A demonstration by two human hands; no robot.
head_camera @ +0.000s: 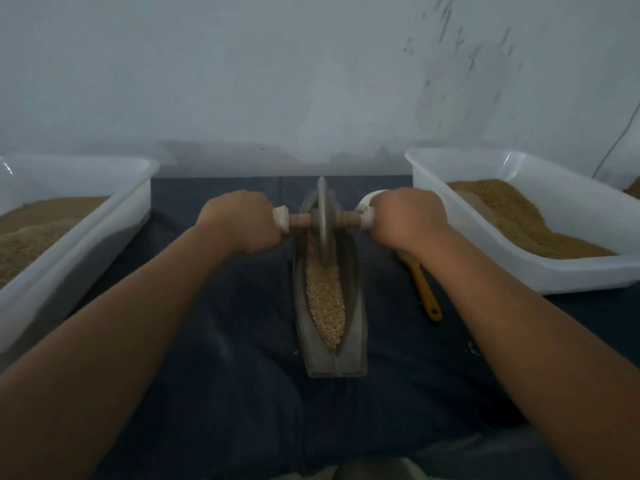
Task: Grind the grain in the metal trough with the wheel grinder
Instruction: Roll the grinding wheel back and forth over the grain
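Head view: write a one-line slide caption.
Left hand and right hand grip the wooden-handled metal wheel grinder standing in pale grain in the boat-shaped metal trough.

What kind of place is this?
Likely a small hand-milling workspace: a metal trough holding grain, a wheel grinder standing in it, and a white left tub and right tub of brown meal on a dark cloth.

Matt grey metal trough (pixel 353 327), wooden axle (pixel 301 220), dark cloth (pixel 225 306)

Two hands (pixel 242 221) (pixel 407 220), two tubs (pixel 69 247) (pixel 519 270), one trough (pixel 354 306), one grinder (pixel 322 216), one spoon (pixel 427 296).
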